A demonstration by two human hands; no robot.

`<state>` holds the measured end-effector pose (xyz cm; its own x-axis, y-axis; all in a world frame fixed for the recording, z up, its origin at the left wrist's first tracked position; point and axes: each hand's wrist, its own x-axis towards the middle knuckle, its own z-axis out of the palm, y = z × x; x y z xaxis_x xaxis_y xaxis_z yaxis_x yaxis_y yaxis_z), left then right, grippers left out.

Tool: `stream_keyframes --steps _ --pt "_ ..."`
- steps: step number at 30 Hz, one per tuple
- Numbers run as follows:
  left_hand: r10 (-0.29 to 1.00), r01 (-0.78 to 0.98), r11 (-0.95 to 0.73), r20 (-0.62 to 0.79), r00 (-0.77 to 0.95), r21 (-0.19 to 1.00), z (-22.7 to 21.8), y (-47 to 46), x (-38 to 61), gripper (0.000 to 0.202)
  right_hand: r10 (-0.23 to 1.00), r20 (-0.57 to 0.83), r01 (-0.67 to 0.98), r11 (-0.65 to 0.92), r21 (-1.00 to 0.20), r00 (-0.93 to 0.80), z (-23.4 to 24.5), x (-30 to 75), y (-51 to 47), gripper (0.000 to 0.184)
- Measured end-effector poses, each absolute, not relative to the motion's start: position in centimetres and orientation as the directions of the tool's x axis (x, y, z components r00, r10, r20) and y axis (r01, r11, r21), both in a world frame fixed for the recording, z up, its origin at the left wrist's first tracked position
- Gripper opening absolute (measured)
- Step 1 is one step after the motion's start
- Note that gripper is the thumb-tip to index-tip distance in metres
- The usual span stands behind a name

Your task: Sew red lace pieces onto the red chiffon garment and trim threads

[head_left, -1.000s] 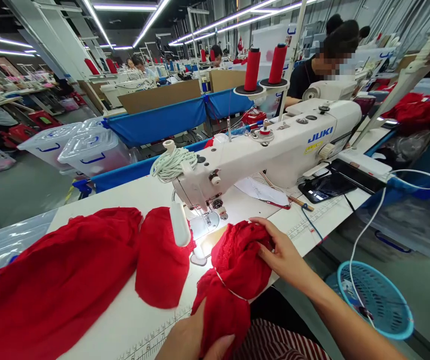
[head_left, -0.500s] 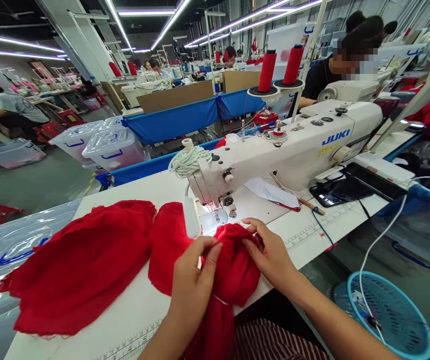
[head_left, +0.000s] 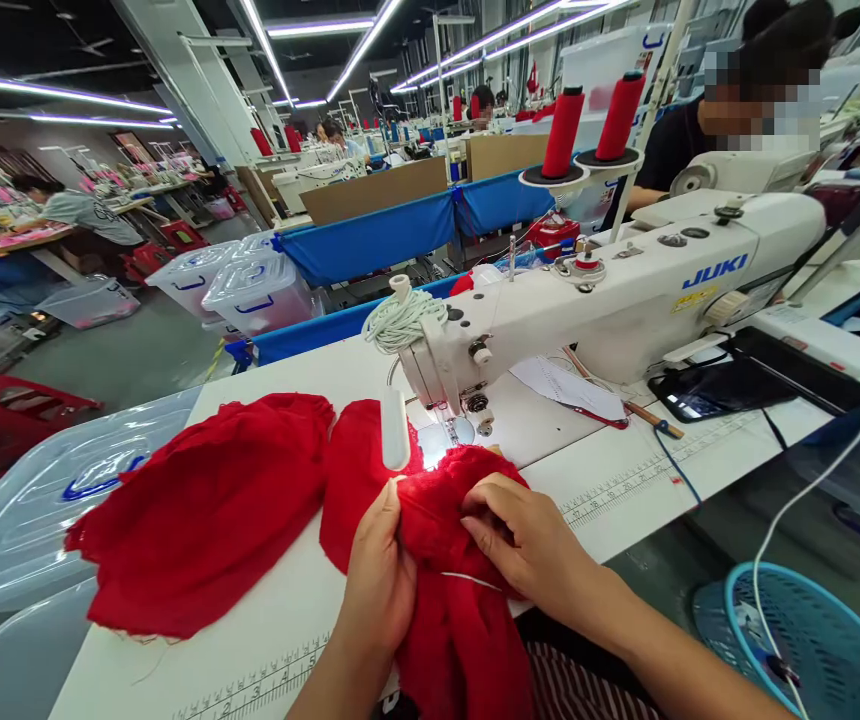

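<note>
Both our left hand [head_left: 379,570] and right hand [head_left: 526,532] grip red cloth [head_left: 434,515] by the machine [head_left: 602,315], where slack folds [head_left: 467,640] could snag.

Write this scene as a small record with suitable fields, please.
Hands: left hand and right hand both grip red cloth
Other cloth: larger red piece and smaller red piece, on the table, left of the held cloth
Machine: white JUKI sewing machine, light shining near its needle
Thread: two red spools behind the machine
Basket: blue basket, low at the picture's right
</note>
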<state>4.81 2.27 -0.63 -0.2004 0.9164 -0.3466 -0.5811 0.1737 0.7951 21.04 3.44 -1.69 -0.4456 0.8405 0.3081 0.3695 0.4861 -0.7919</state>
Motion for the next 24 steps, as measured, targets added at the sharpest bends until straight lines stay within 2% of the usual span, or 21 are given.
stream_keyframes --steps 2,4,7,9,11,15,20,24 --pt "0.908 -0.635 0.173 -0.373 -0.194 0.753 -0.7 2.6 4.4 0.026 0.858 0.239 0.481 0.463 -0.744 -0.455 -2.3 20.8 3.9 0.015" --pt "0.915 -0.646 0.180 -0.368 -0.167 0.742 -0.8 2.7 4.4 0.024 0.880 0.216 0.488 0.423 -0.764 -0.423 -2.5 20.7 4.3 0.015" --pt "0.937 -0.602 0.174 -0.320 -0.143 0.779 -0.9 2.3 5.1 0.023 0.929 0.197 0.366 0.310 -0.877 -0.314 -2.0 20.7 4.4 0.020" --pt "0.949 -0.569 0.157 -0.283 -0.140 0.807 -0.9 1.9 5.8 0.025 0.934 0.146 0.273 0.241 -0.931 -0.326 -1.5 20.4 4.5 0.019" --pt "0.960 -0.545 0.142 -0.249 -0.127 0.826 -0.8 1.6 6.2 0.026 0.930 0.105 0.185 0.180 -0.966 -0.353 -1.3 19.9 4.8 0.020" --pt "0.970 -0.482 0.167 -0.232 -0.078 0.860 -0.9 1.8 5.9 0.024 0.953 0.092 0.002 0.097 -0.995 -0.287 -2.0 18.8 5.9 0.018" --pt "0.967 -0.489 0.231 -0.254 0.020 0.841 -0.8 2.5 5.2 0.030 0.898 0.054 -0.071 0.025 -0.997 -0.437 -1.9 18.7 7.0 0.015" --pt "0.961 -0.538 0.224 -0.276 -0.018 0.813 -0.9 2.6 5.1 0.026 0.844 0.046 -0.098 -0.008 -0.995 -0.534 -1.5 19.1 7.1 0.023"
